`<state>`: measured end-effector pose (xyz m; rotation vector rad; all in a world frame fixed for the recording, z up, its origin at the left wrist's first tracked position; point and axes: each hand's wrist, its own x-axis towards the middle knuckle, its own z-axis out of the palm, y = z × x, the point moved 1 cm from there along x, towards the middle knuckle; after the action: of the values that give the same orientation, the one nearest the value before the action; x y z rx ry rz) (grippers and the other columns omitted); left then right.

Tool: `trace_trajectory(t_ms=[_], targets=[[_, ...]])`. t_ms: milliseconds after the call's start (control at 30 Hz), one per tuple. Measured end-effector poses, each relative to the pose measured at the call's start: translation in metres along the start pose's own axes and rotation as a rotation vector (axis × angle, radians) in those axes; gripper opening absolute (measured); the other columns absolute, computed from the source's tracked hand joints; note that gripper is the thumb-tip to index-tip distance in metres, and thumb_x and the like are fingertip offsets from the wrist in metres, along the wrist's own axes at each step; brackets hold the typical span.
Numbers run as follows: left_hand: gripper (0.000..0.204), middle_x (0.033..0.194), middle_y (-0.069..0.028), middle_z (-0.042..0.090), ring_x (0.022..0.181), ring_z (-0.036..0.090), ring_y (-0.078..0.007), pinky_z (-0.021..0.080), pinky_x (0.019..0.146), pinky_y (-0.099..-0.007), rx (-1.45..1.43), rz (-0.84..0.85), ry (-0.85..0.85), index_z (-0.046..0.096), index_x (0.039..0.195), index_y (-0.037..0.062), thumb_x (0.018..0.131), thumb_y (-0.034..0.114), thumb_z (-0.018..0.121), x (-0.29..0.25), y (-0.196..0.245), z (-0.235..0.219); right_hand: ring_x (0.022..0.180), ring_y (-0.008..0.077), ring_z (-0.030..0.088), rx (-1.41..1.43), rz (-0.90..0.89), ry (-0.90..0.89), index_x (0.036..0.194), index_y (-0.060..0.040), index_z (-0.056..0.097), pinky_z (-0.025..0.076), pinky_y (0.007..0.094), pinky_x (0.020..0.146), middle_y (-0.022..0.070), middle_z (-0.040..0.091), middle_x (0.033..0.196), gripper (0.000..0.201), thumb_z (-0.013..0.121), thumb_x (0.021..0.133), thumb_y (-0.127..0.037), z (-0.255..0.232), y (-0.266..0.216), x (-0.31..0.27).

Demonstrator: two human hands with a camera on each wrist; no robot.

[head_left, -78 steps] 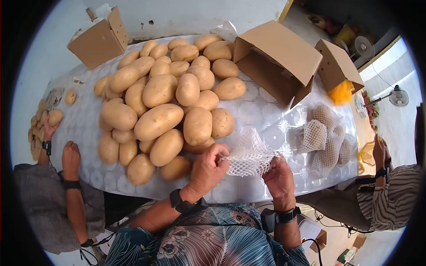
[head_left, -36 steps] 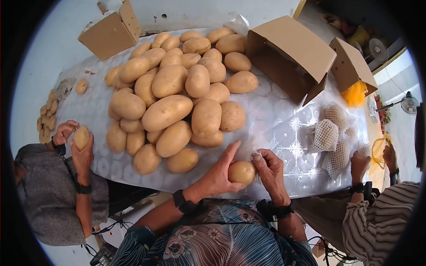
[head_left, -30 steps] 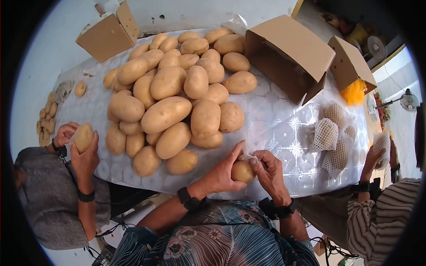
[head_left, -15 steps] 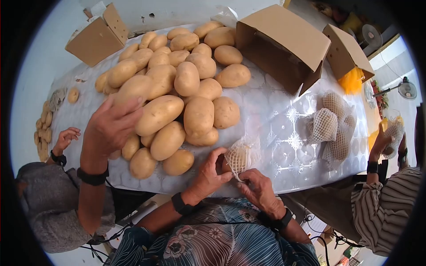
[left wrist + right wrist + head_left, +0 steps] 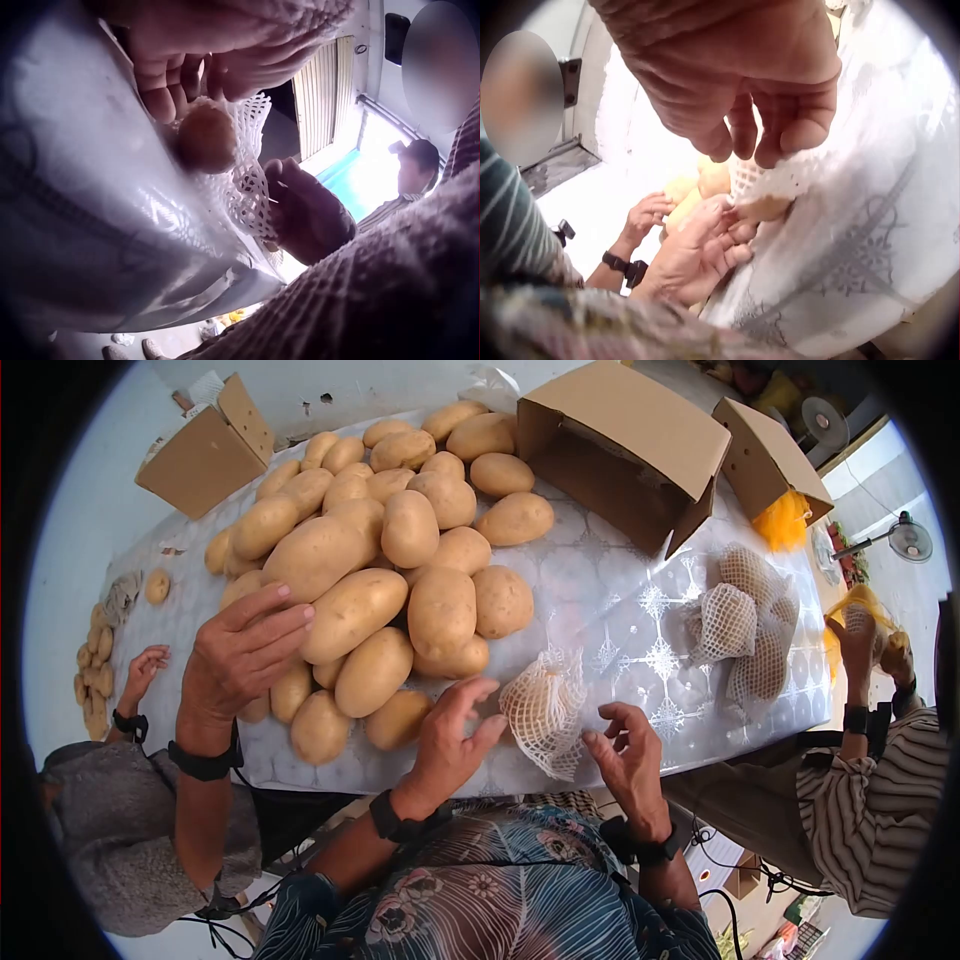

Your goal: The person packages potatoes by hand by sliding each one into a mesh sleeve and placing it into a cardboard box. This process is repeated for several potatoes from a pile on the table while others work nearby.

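A potato in white foam netting (image 5: 545, 710) lies on the table near its front edge, the loose net end toward the person. On its left stands the left hand (image 5: 450, 745), thumb and fingers spread apart, with a small gap to the net. The right hand (image 5: 630, 765) is on the other side, fingers bent loosely, holding nothing. The left wrist view shows the potato (image 5: 206, 139) partly bare at the net's opening, below the left hand (image 5: 232, 45). In the right wrist view the right hand (image 5: 742, 75) hangs above the netting (image 5: 746, 176).
A large potato pile (image 5: 355, 615) lies left, where a neighbour's hand (image 5: 240, 660) touches a big potato. Several netted potatoes (image 5: 728, 622) lie right. Behind stand an open carton (image 5: 625, 425) and another with orange netting (image 5: 780, 520). Another person at right handles a yellow net (image 5: 860, 600).
Both hands have let go of the netted potato and moved apart; it now rests on the table with its loose end turned toward the person. The person at right has brought the netted potato to the yellow net.
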<state>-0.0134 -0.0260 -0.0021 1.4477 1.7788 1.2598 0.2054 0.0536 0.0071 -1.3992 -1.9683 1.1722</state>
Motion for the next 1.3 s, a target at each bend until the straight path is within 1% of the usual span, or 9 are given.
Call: trace_trajectory(t_ms=[133,367,533,667,800,1000,1133,1233,1300], targets=[[0.060,0.121,-0.0213,0.054,0.109,0.055,-0.0362,0.044,0.092,-0.0409,0.143,0.039,-0.162,0.043,0.126,-0.0008,0.076,0.019,0.070,0.008,-0.008,0.023,0.086,0.0336,0.060,-0.056,-0.025,-0.164,0.112,0.0012,0.056,0.049,0.0403,0.076,0.0211,0.061,0.099,0.048,0.074,0.074,-0.020,0.022,-0.008,0.016],[0.075,0.122,-0.0171,0.053,0.114,0.053,-0.0268,0.043,0.096,-0.0364,-0.255,-0.229,-0.203,0.034,0.134,-0.0011,0.072,0.016,0.072,-0.003,-0.016,0.016,0.110,0.0388,0.053,0.342,-0.091,-0.241,0.136,-0.0019,0.037,0.043,0.0392,0.095,0.0225,0.056,0.114,0.070,0.071,0.078,-0.017,0.055,0.005,0.009],[0.070,0.128,-0.0061,0.048,0.115,0.050,-0.0164,0.043,0.098,-0.0338,-1.056,-0.417,-0.193,0.032,0.137,0.0024,0.076,0.008,0.065,0.004,-0.012,0.012,0.094,0.0114,0.056,0.833,-0.056,-0.351,0.138,-0.0007,0.030,0.047,0.0306,0.085,0.0074,0.057,0.108,0.061,0.060,0.090,-0.023,0.033,-0.027,0.014],[0.065,0.122,-0.0064,0.053,0.112,0.053,-0.0164,0.045,0.095,-0.0334,-1.237,-0.471,-0.282,0.038,0.132,0.0016,0.076,0.015,0.069,0.009,-0.002,0.004,0.086,0.0094,0.057,0.995,0.249,-0.331,0.133,0.0003,0.036,0.047,0.0276,0.078,0.0052,0.060,0.098,0.046,0.053,0.095,-0.019,0.032,-0.034,0.021],[0.064,0.116,-0.0078,0.057,0.106,0.056,-0.0168,0.047,0.092,-0.0333,-1.338,-0.458,-0.314,0.043,0.127,0.0001,0.077,0.025,0.073,0.005,0.008,0.005,0.080,0.0072,0.055,0.862,0.102,-0.346,0.128,-0.0007,0.042,0.045,0.0240,0.072,0.0023,0.061,0.093,0.042,0.057,0.093,-0.018,0.032,-0.033,0.020],[0.068,0.111,-0.0081,0.058,0.100,0.058,-0.0165,0.048,0.089,-0.0318,-1.285,-0.475,-0.065,0.044,0.125,-0.0003,0.074,0.029,0.077,0.012,0.032,0.001,0.079,0.0068,0.054,0.668,0.255,-0.576,0.117,-0.0002,0.053,0.044,0.0214,0.071,0.0019,0.060,0.091,0.032,0.060,0.090,-0.015,0.024,-0.008,0.011],[0.070,0.112,-0.0071,0.057,0.100,0.057,-0.0144,0.048,0.089,-0.0308,-1.095,-0.373,-0.079,0.043,0.125,0.0002,0.071,0.028,0.079,0.015,-0.001,0.007,0.096,0.0144,0.056,0.377,0.087,-0.156,0.112,0.0027,0.056,0.046,0.0285,0.086,0.0093,0.061,0.101,0.028,0.059,0.089,-0.012,0.009,0.002,0.004],[0.074,0.113,-0.0067,0.055,0.100,0.056,-0.0142,0.048,0.088,-0.0306,-0.815,-0.359,-0.183,0.040,0.127,0.0008,0.071,0.028,0.080,0.018,0.006,0.007,0.107,0.0205,0.054,0.610,0.106,-0.086,0.127,0.0033,0.046,0.047,0.0326,0.088,0.0164,0.056,0.118,0.049,0.063,0.086,-0.017,-0.016,-0.035,0.008],[0.078,0.114,-0.0073,0.055,0.101,0.055,-0.0150,0.048,0.087,-0.0312,-0.602,-0.221,-0.223,0.036,0.130,0.0016,0.071,0.028,0.080,0.025,0.016,0.018,0.111,0.0232,0.053,0.585,-0.017,-0.317,0.136,0.0021,0.036,0.045,0.0338,0.091,0.0192,0.052,0.123,0.068,0.068,0.083,-0.025,-0.007,-0.040,0.017]])
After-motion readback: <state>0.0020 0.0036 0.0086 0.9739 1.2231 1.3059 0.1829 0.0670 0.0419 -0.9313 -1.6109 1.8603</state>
